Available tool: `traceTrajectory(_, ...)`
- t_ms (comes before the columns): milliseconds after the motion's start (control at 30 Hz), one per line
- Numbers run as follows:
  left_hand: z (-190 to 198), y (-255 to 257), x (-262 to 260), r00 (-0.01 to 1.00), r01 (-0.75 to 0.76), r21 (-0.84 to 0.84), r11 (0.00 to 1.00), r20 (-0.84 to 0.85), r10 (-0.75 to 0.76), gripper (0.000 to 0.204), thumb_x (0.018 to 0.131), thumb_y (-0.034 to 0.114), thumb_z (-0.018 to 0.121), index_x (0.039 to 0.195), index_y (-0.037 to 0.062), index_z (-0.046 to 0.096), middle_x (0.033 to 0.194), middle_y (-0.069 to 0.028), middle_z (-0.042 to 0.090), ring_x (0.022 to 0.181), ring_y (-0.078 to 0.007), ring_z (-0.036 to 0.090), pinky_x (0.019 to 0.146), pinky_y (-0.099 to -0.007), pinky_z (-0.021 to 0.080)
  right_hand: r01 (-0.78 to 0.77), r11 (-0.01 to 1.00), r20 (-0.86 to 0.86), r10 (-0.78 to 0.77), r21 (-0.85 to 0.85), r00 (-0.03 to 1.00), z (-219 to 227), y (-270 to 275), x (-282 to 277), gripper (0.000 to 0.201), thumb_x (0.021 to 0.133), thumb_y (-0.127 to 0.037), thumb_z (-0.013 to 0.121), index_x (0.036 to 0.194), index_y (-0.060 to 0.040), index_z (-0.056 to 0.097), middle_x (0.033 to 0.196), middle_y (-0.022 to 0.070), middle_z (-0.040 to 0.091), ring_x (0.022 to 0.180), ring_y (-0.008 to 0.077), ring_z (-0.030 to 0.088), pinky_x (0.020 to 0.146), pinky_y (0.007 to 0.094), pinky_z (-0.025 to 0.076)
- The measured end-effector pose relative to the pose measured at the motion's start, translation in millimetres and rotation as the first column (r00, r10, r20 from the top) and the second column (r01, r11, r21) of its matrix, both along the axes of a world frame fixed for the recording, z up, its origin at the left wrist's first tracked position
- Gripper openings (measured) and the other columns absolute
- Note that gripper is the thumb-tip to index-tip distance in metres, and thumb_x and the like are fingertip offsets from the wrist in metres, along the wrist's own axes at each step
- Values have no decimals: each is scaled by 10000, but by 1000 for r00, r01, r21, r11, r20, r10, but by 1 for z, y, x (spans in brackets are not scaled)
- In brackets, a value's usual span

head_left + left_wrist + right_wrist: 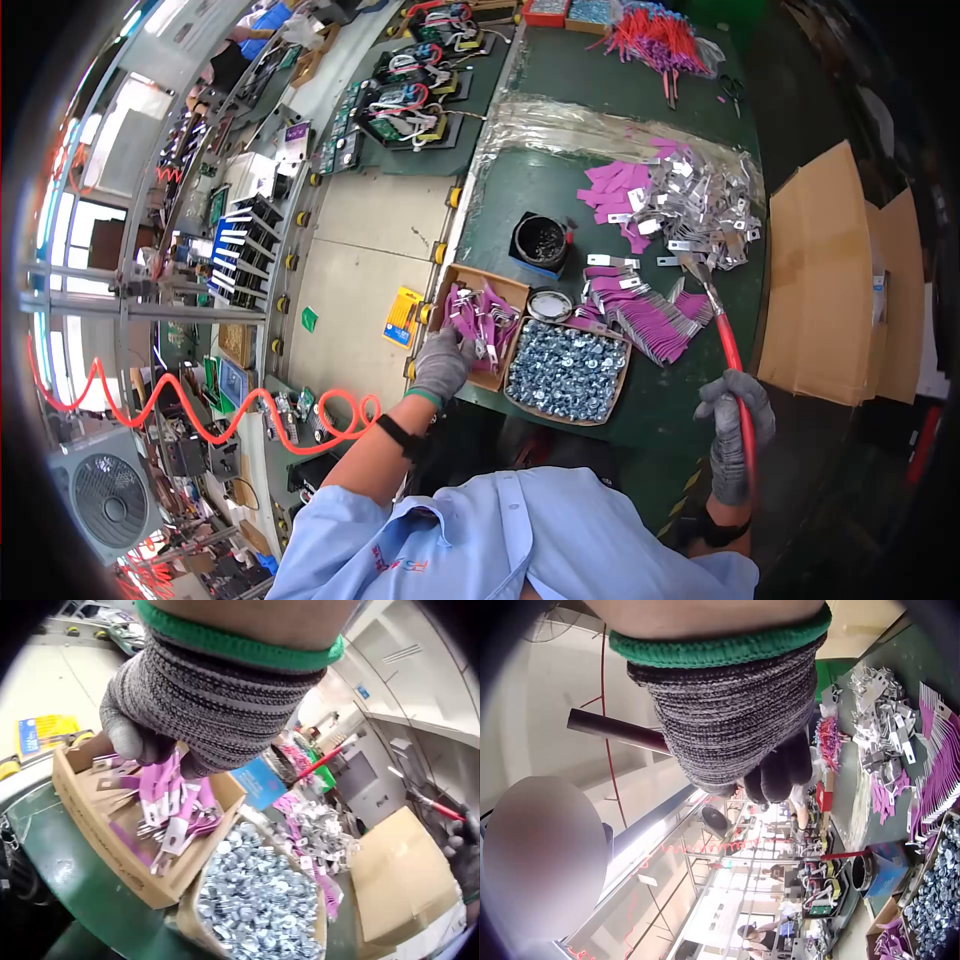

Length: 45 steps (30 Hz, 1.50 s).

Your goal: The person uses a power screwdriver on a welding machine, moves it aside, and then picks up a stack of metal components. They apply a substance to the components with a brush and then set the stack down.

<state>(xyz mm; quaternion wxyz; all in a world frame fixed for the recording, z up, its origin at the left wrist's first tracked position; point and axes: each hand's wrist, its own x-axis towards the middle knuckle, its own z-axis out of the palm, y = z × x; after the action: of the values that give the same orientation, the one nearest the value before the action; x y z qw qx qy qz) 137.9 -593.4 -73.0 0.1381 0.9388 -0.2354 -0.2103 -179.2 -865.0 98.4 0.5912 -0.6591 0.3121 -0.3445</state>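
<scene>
My gloved left hand [442, 368] reaches into a cardboard box [112, 847] of purple-sleeved metal strips [176, 795]. Its fingertips are among the strips, and the glove partly hides them; I cannot tell whether they pinch one. Beside that box stands a tray of silver screws [565, 370]. In my gloved right hand [742, 425] I grip the long red handle of a brush [728, 345]. The brush's tip points away from me, overlapping the edge of a heap of bare metal strips [700, 205] in the head view. A row of purple-sleeved strips [645, 315] lies fanned out nearby.
A black pot [541, 242] stands behind the screw tray, with a round tin [550, 305] close by. Circuit assemblies [415, 105] sit on the line at far left. Red and purple wires [655, 40] lie at the back. An open carton [825, 280] stands right of the table.
</scene>
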Motion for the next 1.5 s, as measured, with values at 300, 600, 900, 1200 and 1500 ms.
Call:
traceTrajectory(300,24,-202,-62,828,559,-101,823,9,-561,306,919,296,673,1148,94,665,1009,-219,641,976,-420,642,858,-509,526,-71,997,-148,67,-25,987,-31,-10,-11,221,916,46,624,1121,-27,662,875,112,715,738,149,687,688,279,568)
traceTrajectory(600,-15,-292,-36,687,722,251,645,-150,-711,507,775,249,754,1230,63,629,1185,-230,665,1103,-388,658,926,-466,547,14,994,-183,5,104,983,-53,-1,-69,235,949,35,600,1171,-25,648,919,104,703,774,134,657,732,274,563)
traceTrajectory(900,-13,-298,-38,636,754,301,584,-113,-763,393,735,289,750,1067,80,743,1102,-210,708,1039,-360,698,902,-452,571,0,994,-157,18,112,987,-57,-3,-71,222,945,-37,637,1165,-12,650,928,120,702,780,147,662,731,290,563)
traceTrajectory(1200,6,-294,-38,654,749,246,615,-132,-745,421,755,333,755,1080,69,722,1062,-205,718,1032,-356,697,917,-456,550,11,991,-153,10,134,988,-54,-3,-67,216,928,14,628,1141,-8,660,916,117,706,772,140,672,716,279,571)
traceTrajectory(1500,0,-282,-51,682,727,78,683,-201,-703,432,731,239,781,1090,29,664,967,-224,706,972,-409,681,858,-475,547,47,991,-131,-30,123,991,-51,-4,-60,218,943,8,619,1158,-12,652,922,110,704,775,133,661,730,278,566)
